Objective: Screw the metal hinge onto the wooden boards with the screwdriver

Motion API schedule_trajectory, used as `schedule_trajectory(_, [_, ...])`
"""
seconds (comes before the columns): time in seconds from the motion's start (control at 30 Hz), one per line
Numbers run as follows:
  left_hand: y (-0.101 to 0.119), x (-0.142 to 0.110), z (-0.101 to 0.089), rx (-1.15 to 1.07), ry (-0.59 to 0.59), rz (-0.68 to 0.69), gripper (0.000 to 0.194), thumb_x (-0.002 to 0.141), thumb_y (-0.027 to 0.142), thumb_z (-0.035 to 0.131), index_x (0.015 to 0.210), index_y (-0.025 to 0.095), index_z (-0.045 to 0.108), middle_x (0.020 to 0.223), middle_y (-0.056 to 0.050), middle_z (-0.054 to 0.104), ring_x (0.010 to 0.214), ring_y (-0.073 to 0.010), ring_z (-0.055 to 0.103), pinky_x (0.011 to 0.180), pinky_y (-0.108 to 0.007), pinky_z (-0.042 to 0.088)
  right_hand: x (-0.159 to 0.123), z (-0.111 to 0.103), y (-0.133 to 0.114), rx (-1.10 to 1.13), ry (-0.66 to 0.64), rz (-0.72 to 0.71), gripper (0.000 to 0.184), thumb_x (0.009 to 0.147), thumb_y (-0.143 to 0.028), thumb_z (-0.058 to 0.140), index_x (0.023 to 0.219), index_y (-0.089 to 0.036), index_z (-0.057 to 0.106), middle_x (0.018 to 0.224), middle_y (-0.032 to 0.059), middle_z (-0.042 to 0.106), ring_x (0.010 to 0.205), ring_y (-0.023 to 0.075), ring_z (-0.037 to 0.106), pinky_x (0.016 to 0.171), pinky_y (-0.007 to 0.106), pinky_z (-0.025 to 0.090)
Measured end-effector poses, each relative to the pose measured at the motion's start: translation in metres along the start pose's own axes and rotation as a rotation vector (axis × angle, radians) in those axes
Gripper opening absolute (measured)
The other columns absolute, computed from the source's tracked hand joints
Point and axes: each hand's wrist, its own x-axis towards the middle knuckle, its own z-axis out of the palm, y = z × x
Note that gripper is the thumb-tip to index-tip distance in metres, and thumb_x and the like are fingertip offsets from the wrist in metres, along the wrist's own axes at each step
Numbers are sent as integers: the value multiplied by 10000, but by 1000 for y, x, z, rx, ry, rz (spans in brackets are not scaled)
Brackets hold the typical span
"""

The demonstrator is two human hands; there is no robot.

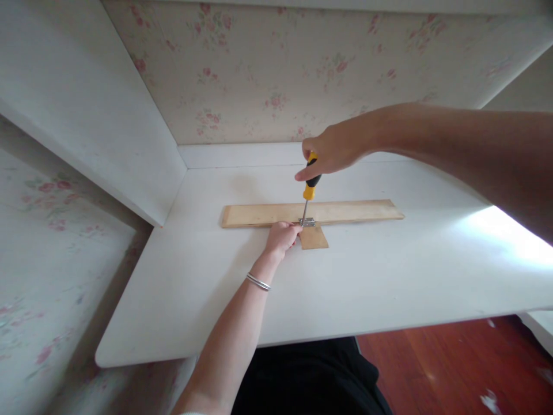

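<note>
My right hand (334,151) is wrapped round the yellow and black handle of a screwdriver (310,187). Its shaft points down, tip at a small metal hinge (308,221). The hinge lies across the front edge of a long, flat wooden board (354,211) and a short wooden piece (314,237) in front of it. At the hinge's left end, my left hand (283,237) has its fingers pinched together close to the screwdriver tip. What those fingers hold, if anything, is too small to make out.
Under the wood is a white desk (328,294) with a rounded front left corner. A white side panel (95,86) rises at the left, and flowered wallpaper (268,75) covers the wall behind. Reddish wooden floor (432,369) shows below the front edge.
</note>
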Motion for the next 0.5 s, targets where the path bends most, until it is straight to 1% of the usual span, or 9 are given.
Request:
schedule_trajectory(0.07, [0,0,0,2,2,-5,182,696,327,630,638,155,634,428,16,481,405,-108,438,403,-225,290,-5,-5,-4,-19,-138,-42,653,742,-651,611,1150,-142,637,921,67,674,901,245,610,718,340,403])
schedule_trajectory(0.1, [1,0,0,4,-1,-4,182,696,325,629,631,155,631,426,17,478,404,-107,435,403,-225,289,-6,-6,-4,-26,-192,-50,631,773,-649,573,1118,-126,649,915,68,673,903,237,607,719,332,397])
schedule_trajectory(0.13, [1,0,0,5,-5,1,181,696,319,627,619,155,625,427,16,476,404,-106,432,403,-226,287,-6,-8,-4,-27,-214,-42,619,810,-649,519,1066,-105,666,903,70,671,908,230,603,725,326,390])
schedule_trajectory(0.2, [1,-1,0,4,-9,12,182,695,310,622,597,157,613,433,16,476,406,-103,428,402,-225,284,-7,-10,-3,-19,-229,-15,646,853,-655,431,998,-76,679,878,75,667,910,222,597,736,325,377])
schedule_trajectory(0.23, [2,-1,-1,1,-9,13,180,692,309,620,595,159,610,438,15,478,407,-102,429,401,-224,284,-7,-11,-3,-13,-233,-11,652,842,-662,441,1008,-77,676,862,72,665,896,218,597,734,327,374])
schedule_trajectory(0.3, [2,-1,-1,-3,-6,9,173,687,313,621,605,161,615,445,16,483,411,-103,434,401,-222,286,-9,-13,-3,-13,-226,-34,627,791,-662,526,1049,-107,665,832,57,662,855,207,600,723,331,373])
schedule_trajectory(0.37, [2,-1,-1,5,-7,8,179,688,325,621,616,161,622,438,16,478,410,-107,437,401,-223,289,-10,-14,-4,-33,-193,-42,605,754,-662,571,1025,-130,670,818,50,656,834,205,599,717,336,374])
schedule_trajectory(0.43, [1,0,-1,8,-10,14,187,691,334,619,621,160,624,437,15,477,412,-109,439,403,-225,291,-11,-14,-7,-57,-157,-6,608,771,-681,528,966,-125,680,807,55,647,840,209,596,720,342,372])
schedule_trajectory(0.5, [0,1,0,6,-6,16,198,691,344,622,618,161,619,447,12,485,415,-110,444,402,-225,288,-13,-16,-9,-50,-156,17,626,780,-688,506,997,-125,672,776,57,638,822,206,592,717,347,370])
